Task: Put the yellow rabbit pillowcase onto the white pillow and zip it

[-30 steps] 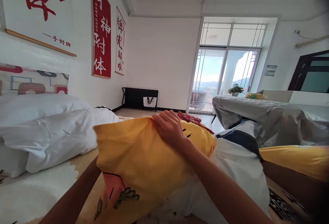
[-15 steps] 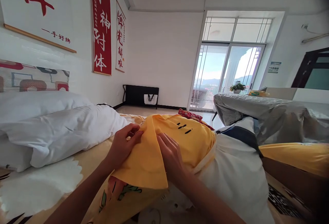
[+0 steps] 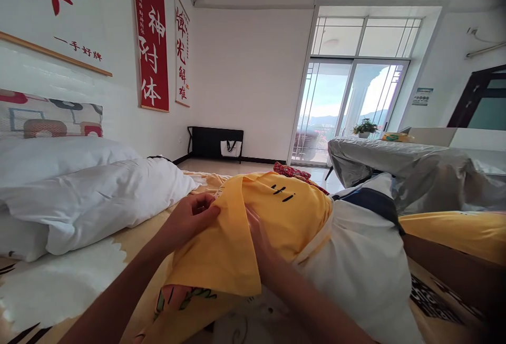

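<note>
The left hand [image 3: 193, 217] pinches the yellow cloth [image 3: 231, 244]; I can't tell the right hand's [image 3: 261, 238] grip. They seem to be straightening it; next needs gentle tugging.

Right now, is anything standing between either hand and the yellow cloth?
Nothing visible does. The left hand pinches the yellow cloth directly, and the right hand is against it, its fingertips partly hidden by the cloth's own folded flap. The white pillow lies off to the left, not between.
</note>
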`<state>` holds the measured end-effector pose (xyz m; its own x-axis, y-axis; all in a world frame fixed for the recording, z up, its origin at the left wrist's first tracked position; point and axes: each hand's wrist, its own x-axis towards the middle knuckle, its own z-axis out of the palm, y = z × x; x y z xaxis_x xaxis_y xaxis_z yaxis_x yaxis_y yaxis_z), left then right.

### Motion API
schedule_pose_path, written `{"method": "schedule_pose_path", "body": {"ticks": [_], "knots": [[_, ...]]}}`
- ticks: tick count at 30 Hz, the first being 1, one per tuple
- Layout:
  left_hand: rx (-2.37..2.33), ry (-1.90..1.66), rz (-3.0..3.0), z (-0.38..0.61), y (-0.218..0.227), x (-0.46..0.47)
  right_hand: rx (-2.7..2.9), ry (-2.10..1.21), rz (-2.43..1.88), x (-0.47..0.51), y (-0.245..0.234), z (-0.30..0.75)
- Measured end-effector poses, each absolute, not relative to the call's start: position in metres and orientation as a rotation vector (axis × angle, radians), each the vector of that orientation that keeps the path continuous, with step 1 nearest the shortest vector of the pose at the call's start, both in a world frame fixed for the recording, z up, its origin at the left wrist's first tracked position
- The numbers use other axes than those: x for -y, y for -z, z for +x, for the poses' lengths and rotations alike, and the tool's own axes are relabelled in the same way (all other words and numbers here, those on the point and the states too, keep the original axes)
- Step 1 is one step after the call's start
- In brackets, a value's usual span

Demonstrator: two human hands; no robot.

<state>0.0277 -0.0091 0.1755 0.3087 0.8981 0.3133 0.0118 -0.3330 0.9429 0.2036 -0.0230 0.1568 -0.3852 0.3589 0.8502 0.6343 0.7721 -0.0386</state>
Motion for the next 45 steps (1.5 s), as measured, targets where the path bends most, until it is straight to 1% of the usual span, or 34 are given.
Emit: {"method": "schedule_pose_path", "body": {"ticks": [2, 7, 11, 13, 16, 18, 21, 24, 26, 31, 35, 37, 41, 43, 45], "knots": [[-0.809, -1.200, 1.540, 0.021, -0.176, 0.006, 1.982, 0.359, -0.751, 0.019, -0.154, 0.208], [-0.654, -1.256, 1.242, 0.010, -0.171, -0.003, 1.936, 0.473, -0.855, 0.017, -0.148, 0.226], [-0.584, -1.228, 1.248, 0.011, -0.167, -0.003, 1.987, 0.319, -0.933, 0.030, -0.158, 0.235], [-0.625, -1.202, 1.351, 0.011, -0.168, 0.002, 1.942, 0.291, -0.916, 0.038, -0.169, 0.237], [-0.755, -1.175, 1.631, 0.014, -0.172, 0.012, 1.898, 0.464, -0.776, 0.043, -0.190, 0.236], [-0.798, -1.170, 1.824, 0.015, -0.177, 0.019, 2.018, 0.545, -0.671, 0.041, -0.205, 0.233], [-0.790, -1.160, 2.080, 0.012, -0.186, 0.029, 2.272, 0.399, -0.557, 0.032, -0.222, 0.228], [-0.793, -1.137, 2.249, 0.002, -0.187, 0.040, 2.299, 0.248, -0.506, 0.025, -0.228, 0.224], [-0.872, -1.233, 2.332, -0.005, -0.180, 0.049, 2.231, 0.227, -0.529, 0.023, -0.228, 0.220], [-1.124, -1.746, 2.564, -0.002, -0.148, 0.064, 2.043, 0.219, -0.722, 0.024, -0.220, 0.208], [-1.095, -1.878, 2.626, 0.011, -0.146, 0.064, 2.019, 0.200, -0.715, 0.022, -0.218, 0.205], [-1.040, -1.940, 2.534, 0.012, -0.153, 0.067, 2.034, 0.184, -0.684, 0.020, -0.218, 0.208], [-1.106, -2.081, 2.013, 0.010, -0.176, 0.068, 2.058, 0.111, -0.644, 0.022, -0.217, 0.209], [-1.080, -1.958, 1.793, 0.011, -0.189, 0.059, 2.054, 0.075, -0.625, 0.026, -0.216, 0.206], [-0.932, -1.608, 1.693, 0.014, -0.200, 0.044, 2.053, 0.057, -0.617, 0.029, -0.214, 0.203]]}}
